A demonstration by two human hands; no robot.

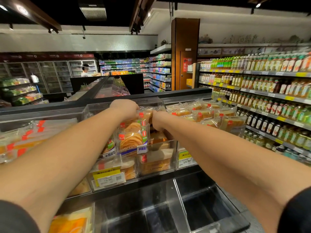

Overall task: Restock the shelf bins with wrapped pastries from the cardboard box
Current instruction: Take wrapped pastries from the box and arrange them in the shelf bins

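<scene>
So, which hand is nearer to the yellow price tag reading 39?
Right. The right hand is up left of that yellow price tag; the left hand is farther left over the middle bin.

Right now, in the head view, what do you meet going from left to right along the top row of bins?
Blurred wrapped pastries → left hand on upright pastry packs → right hand → bin of cake slices → bottle shelves.

1. Wrapped pastries [130,137]: clear packets, golden layered bread, standing upright in my clear middle bin [171,148].
2. Neighbouring bin [235,126] to the right: similar packets heaped flat.
</scene>
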